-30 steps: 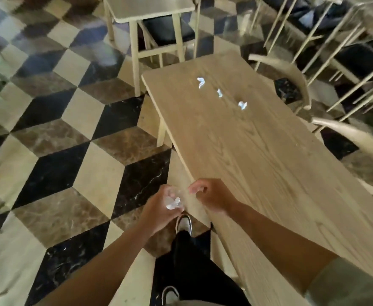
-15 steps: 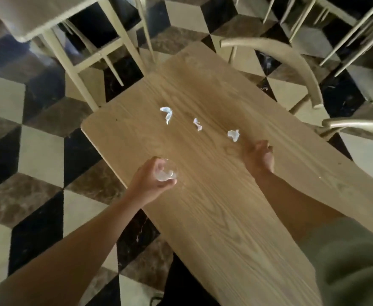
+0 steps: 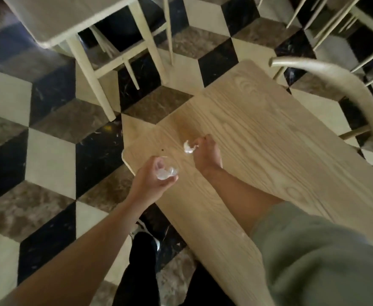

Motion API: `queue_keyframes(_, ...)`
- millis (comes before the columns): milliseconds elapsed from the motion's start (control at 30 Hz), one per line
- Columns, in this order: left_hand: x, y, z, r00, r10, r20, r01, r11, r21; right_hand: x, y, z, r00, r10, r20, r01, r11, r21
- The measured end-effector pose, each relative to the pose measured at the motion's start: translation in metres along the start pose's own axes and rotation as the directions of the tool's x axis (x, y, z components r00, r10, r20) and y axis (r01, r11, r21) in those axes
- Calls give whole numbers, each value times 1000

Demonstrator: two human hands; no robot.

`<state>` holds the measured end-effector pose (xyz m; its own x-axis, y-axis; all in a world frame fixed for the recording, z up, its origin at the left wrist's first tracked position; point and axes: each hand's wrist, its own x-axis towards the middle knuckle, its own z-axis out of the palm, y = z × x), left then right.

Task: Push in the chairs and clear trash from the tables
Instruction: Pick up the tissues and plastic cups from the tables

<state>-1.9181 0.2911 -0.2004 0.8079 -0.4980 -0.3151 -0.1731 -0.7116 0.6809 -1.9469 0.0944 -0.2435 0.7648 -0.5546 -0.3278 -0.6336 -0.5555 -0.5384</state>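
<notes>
A long wooden table (image 3: 258, 151) runs from the lower middle toward the upper right. My left hand (image 3: 152, 180) hovers at its near-left corner, closed around a clear plastic cup (image 3: 168, 172) with crumpled white paper inside. My right hand (image 3: 206, 151) is over the tabletop, its fingers pinched on white paper scraps (image 3: 188, 147) just above the wood. No other scraps show on the table. A curved-back wooden chair (image 3: 340, 85) stands at the table's far right side.
Another pale table (image 3: 70, 23) with a chair (image 3: 134, 58) beneath it stands at the upper left. More chair spindles (image 3: 335, 21) fill the upper right. The floor is a cube-pattern tile in black, brown and cream. My legs and shoes (image 3: 145, 237) are beside the table edge.
I have moved forward along the table. My right hand swept left over the three scraps and now pinches paper; the tabletop shows none loose. My left hand still carries the cup.
</notes>
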Motion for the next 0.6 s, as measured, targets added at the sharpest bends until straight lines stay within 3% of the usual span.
queue_keyframes(133,40,-36,-51,994,100,44,-101,995,14,-3,-63,11,999,-2,-44,11,978,207)
queue_keyframes(233,56,-68,-100,997,65,39,-65,998,12,-2,-135,19,995,-95,-40,102,952,289)
queue_keyframes(300,69,-94,-131,999,28,30,-29,999,14,3,-186,28,979,-201,41,186,955,231)
queue_keyframes(367,81,-121,-169,1000,-10,18,10,1000,3,12,-238,48,934,-310,177,303,951,66)
queue_keyframes(467,100,-152,-214,1000,-3,14,3,1000,7,24,-305,84,856,-386,342,464,866,-184)
queue_keyframes(600,120,-179,-255,1000,-23,10,23,1000,-19,49,-364,110,799,-378,468,476,872,-109)
